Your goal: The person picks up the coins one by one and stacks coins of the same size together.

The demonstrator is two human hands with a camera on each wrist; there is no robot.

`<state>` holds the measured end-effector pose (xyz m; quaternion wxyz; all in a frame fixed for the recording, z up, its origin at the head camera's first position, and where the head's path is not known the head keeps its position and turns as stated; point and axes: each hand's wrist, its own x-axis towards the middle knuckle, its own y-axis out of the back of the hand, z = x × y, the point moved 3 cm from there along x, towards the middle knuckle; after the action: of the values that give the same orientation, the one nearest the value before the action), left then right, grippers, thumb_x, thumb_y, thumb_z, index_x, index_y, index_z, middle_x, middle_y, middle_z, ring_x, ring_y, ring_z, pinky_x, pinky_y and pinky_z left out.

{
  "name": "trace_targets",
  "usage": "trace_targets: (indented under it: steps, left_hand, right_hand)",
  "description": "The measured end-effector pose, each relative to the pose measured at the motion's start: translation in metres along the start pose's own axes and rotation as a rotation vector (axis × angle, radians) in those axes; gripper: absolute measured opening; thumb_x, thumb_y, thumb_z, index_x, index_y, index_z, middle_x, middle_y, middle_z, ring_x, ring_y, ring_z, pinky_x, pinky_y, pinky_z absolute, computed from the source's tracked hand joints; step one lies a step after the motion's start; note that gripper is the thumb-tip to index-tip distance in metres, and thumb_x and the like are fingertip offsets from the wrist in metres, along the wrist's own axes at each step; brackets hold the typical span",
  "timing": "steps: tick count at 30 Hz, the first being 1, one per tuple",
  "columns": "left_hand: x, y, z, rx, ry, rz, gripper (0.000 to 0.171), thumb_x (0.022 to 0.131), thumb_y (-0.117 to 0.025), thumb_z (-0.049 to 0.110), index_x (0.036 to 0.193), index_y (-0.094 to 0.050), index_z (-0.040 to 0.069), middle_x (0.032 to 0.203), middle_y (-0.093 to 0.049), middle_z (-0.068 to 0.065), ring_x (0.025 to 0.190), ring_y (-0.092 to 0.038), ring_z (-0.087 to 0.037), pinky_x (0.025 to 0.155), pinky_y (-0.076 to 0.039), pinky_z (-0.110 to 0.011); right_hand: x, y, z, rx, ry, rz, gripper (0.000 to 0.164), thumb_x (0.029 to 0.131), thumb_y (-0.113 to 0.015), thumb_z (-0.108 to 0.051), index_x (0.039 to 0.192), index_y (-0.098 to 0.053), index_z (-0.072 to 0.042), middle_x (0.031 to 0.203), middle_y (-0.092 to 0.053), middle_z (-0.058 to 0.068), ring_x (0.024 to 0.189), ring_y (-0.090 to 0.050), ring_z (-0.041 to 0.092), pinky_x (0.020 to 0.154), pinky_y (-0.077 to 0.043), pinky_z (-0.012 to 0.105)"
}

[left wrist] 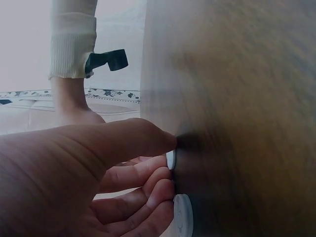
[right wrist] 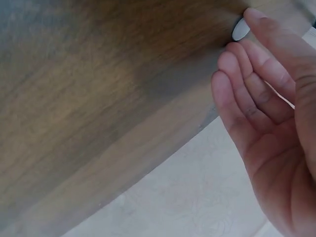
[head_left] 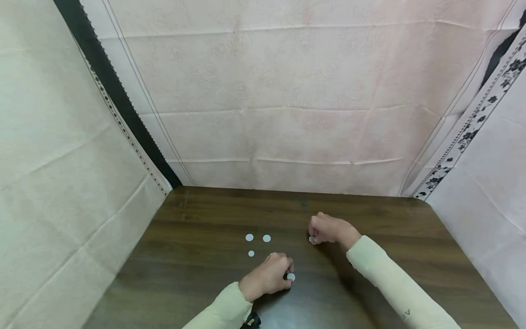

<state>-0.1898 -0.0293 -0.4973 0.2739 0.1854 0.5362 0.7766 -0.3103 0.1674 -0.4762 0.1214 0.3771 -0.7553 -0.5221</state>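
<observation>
My left hand [head_left: 269, 275] is low over the wooden table and pinches a small white disc [head_left: 291, 277] between thumb and fingers. In the left wrist view this disc [left wrist: 171, 159] shows between the thumb and fingertips, and another white disc [left wrist: 183, 216] lies close by the lower fingers. Farther back and to the right, my right hand [head_left: 328, 229] pinches a second white disc [head_left: 312, 239] at the tabletop. The right wrist view shows this disc [right wrist: 241, 29] between thumb and index finger, the other fingers curving beside it.
Three loose discs lie left of the hands: one at back left [head_left: 249, 237], one beside it [head_left: 266, 238], and a smaller one in front [head_left: 251, 253]. Pale cloth walls [head_left: 287, 114] enclose the brown table [head_left: 197, 256] at the back and both sides.
</observation>
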Motion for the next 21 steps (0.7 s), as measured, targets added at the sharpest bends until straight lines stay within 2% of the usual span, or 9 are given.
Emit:
trace_targets:
  steps: [8, 13, 16, 21]
  left_hand:
    - [0.000, 0.000, 0.000, 0.016, -0.007, 0.003, 0.011, 0.085, -0.083, 0.017, 0.090, -0.073, 0.015, 0.085, -0.064, 0.008, 0.078, -0.052, -0.001, 0.078, -0.046, -0.020]
    - [-0.001, 0.002, -0.002, 0.011, -0.003, 0.009, 0.011, 0.087, -0.083, 0.017, 0.091, -0.073, 0.015, 0.086, -0.064, 0.008, 0.078, -0.052, -0.001, 0.078, -0.046, -0.020]
    - [-0.001, 0.001, -0.002, 0.007, -0.008, 0.011, 0.011, 0.087, -0.083, 0.017, 0.091, -0.073, 0.015, 0.085, -0.064, 0.008, 0.077, -0.052, -0.001, 0.075, -0.046, -0.019]
    - [-0.002, 0.000, -0.002, -0.008, -0.006, 0.006, 0.011, 0.085, -0.083, 0.016, 0.089, -0.073, 0.015, 0.083, -0.062, 0.008, 0.075, -0.050, -0.001, 0.071, -0.045, -0.017]
  right_hand:
    - [0.004, 0.001, -0.003, -0.089, 0.007, -0.004, 0.059, 0.092, -0.075, -0.006, 0.050, -0.037, -0.022, 0.044, -0.018, -0.019, 0.046, -0.020, 0.004, 0.048, -0.021, 0.021]
    - [0.008, -0.006, -0.002, -0.177, -0.022, 0.019, 0.057, 0.082, -0.076, -0.009, 0.052, -0.030, -0.024, 0.049, -0.013, -0.016, 0.050, -0.011, 0.006, 0.050, -0.016, 0.025]
    - [0.007, -0.010, 0.000, -0.192, -0.008, 0.041, 0.056, 0.078, -0.075, -0.009, 0.055, -0.027, -0.025, 0.052, -0.012, -0.014, 0.050, -0.007, 0.007, 0.049, -0.013, 0.026]
    - [0.002, -0.012, 0.002, -0.175, 0.011, 0.070, 0.052, 0.078, -0.076, -0.010, 0.058, -0.030, -0.025, 0.054, -0.015, -0.015, 0.051, -0.009, 0.006, 0.049, -0.014, 0.024]
